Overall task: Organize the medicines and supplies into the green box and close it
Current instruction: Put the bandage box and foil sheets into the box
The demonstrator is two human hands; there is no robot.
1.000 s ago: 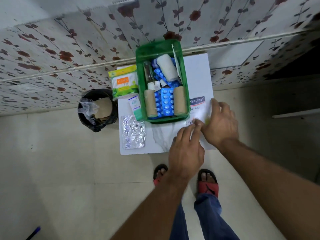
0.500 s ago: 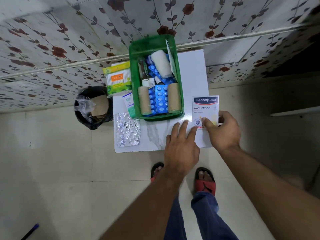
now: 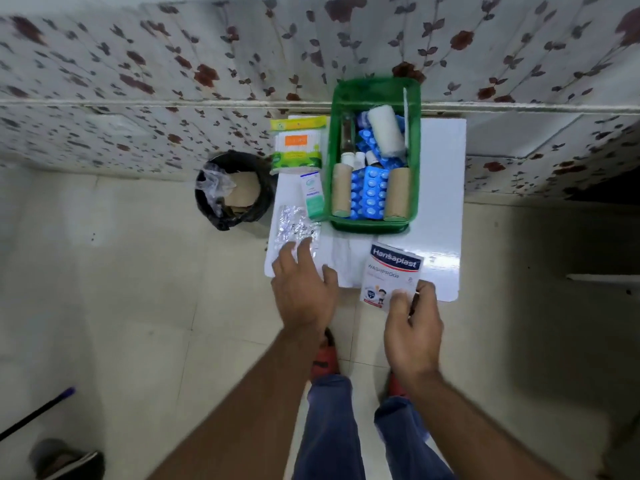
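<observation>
Plaster box (image 3: 391, 271) upright in right hand (image 3: 412, 327).

One head-worn wide-angle view looks steeply down from standing height onto the small white rectangular surface (image 3: 443, 188), floral-tiled wall (image 3: 138, 81) far.

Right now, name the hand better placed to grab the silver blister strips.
Left. The left hand already has fingertips on the silver blister strips, while the right hand grips the Hansaplast box.

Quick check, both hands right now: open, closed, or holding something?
Left hand: open, empty, fingertips reaching onto the silver blister strips.
Right hand: closed on the Hansaplast box, pinching its near edge.
</observation>
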